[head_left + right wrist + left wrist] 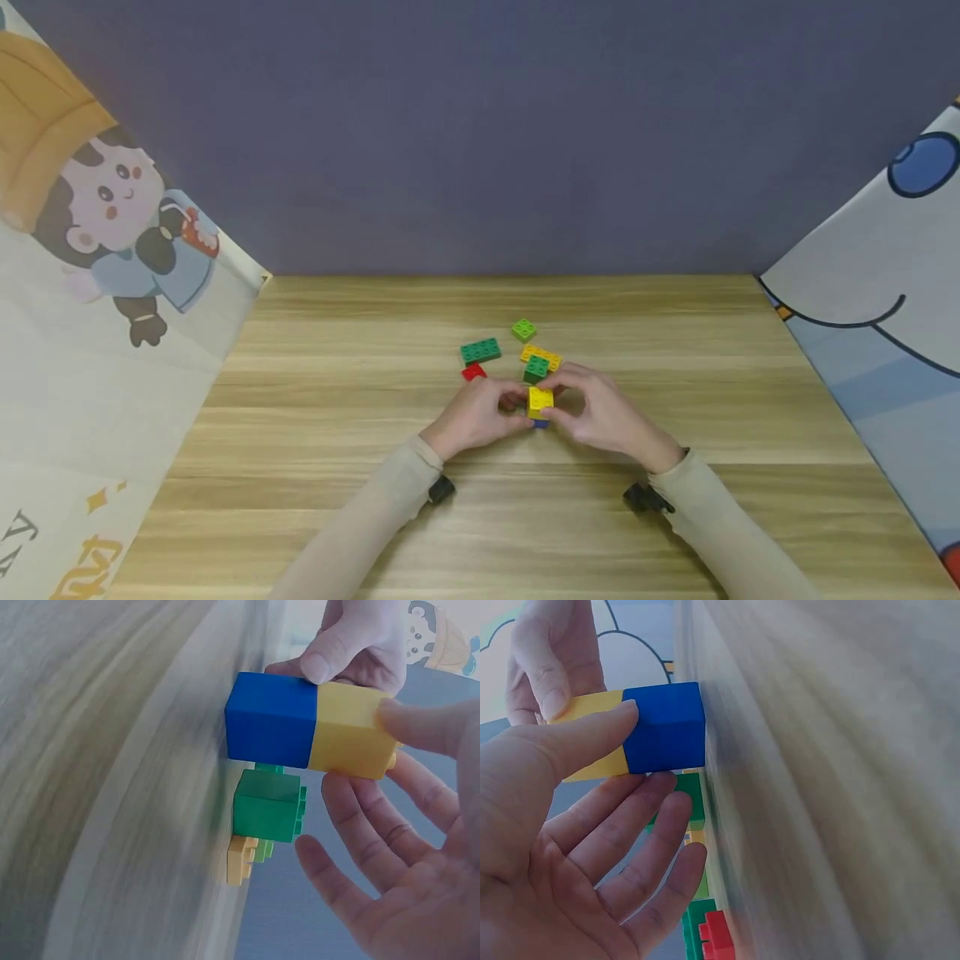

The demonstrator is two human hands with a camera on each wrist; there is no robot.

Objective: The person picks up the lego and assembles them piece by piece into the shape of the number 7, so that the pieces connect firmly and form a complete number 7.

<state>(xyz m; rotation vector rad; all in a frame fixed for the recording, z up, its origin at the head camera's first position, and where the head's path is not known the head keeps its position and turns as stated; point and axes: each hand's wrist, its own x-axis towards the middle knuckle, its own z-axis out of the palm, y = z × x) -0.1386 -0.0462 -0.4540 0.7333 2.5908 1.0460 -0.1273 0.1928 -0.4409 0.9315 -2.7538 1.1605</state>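
Observation:
A yellow square brick [540, 403] sits on top of a blue brick [270, 720], their sides lined up with a tight seam. The blue brick stands on the tabletop, mostly hidden under the yellow one in the head view. My left hand [480, 414] pinches the pair from the left, its thumb lying across the seam in the left wrist view. From the right, my right hand [603, 408] pinches the yellow brick between thumb and fingers, its other fingers spread. Just behind the pair stands a green square brick [536, 368].
Beyond the green brick lie a long yellow brick [552, 358] and a lime brick [523, 330]. A long dark green brick [480, 351] and a red brick [474, 372] are behind my left hand. A dark panel [510, 167] borders the wooden table [360, 350] at the back.

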